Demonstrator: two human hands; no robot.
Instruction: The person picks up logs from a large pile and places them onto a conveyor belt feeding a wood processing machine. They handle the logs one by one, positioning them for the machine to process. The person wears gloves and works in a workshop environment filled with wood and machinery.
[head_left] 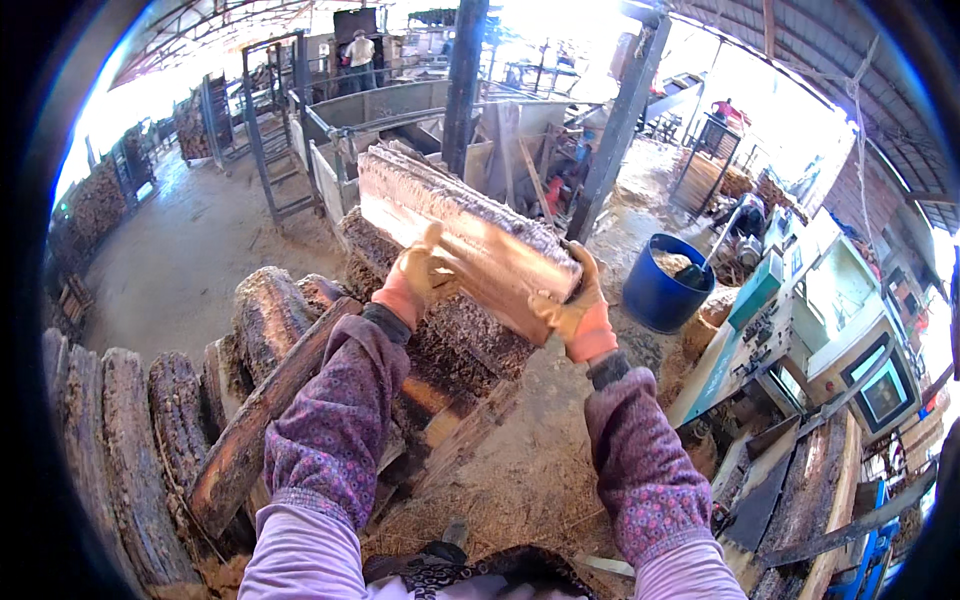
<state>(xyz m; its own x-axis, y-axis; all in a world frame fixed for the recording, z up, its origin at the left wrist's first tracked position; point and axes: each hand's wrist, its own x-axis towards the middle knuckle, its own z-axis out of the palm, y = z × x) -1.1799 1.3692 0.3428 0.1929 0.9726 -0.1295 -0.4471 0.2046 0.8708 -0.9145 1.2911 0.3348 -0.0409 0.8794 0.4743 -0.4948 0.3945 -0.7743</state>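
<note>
A thick wooden slab [455,240] with rough bark along its upper edge is held up in front of me, tilted down to the right. My left hand [418,275], in an orange and tan work glove, grips its lower edge near the middle. Around its right end closes my right hand [580,310], gloved the same way. Beneath the slab lies a pile of bark-covered wood [470,335]. A long squared log [265,420] leans across the stack just left of my left forearm.
Several bark-covered logs [125,450] line the left side. A blue barrel [668,285] with sawdust stands to the right, beside a machine with a screen [882,388]. Ahead are steel posts [620,130] and a low-walled enclosure [400,100]. A person [360,55] stands far off.
</note>
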